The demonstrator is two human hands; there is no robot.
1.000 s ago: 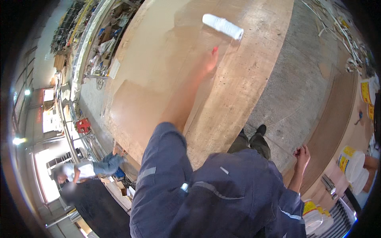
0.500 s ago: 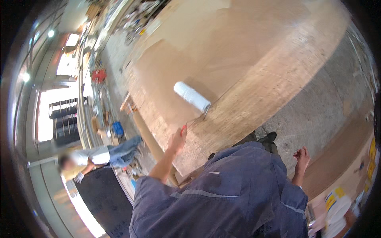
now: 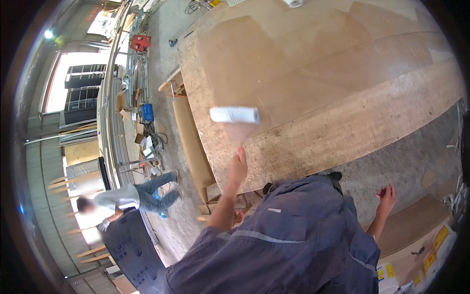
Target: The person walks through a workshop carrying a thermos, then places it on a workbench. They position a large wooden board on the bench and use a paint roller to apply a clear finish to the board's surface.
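Observation:
My left hand (image 3: pixel 237 169) is closed around the red handle of a paint roller. The roller's white sleeve (image 3: pixel 234 115) lies crosswise over the near left part of a large wooden board (image 3: pixel 303 142), by the edge of a brown coated area (image 3: pixel 235 63). Its wire frame is smeared by motion. Off the board's near edge, at the right, my right hand (image 3: pixel 387 197) hangs over the floor with its fingers loosely bent and apart. It appears to hold nothing, though the fingertips are small in view.
A brown roll (image 3: pixel 191 147) stretches beside the board's left edge. At the left, another person (image 3: pixel 132 198) handles a dark sheet (image 3: pixel 129 250). A blue box (image 3: pixel 147 112) and a red case (image 3: pixel 140 43) are beyond. White-and-yellow containers (image 3: pixel 387 277) stand at the lower right.
My left hand has moved right, and the roller has swung from a slant to nearly crosswise. The view has turned, and the other person appears lower. My right hand still hangs at the right.

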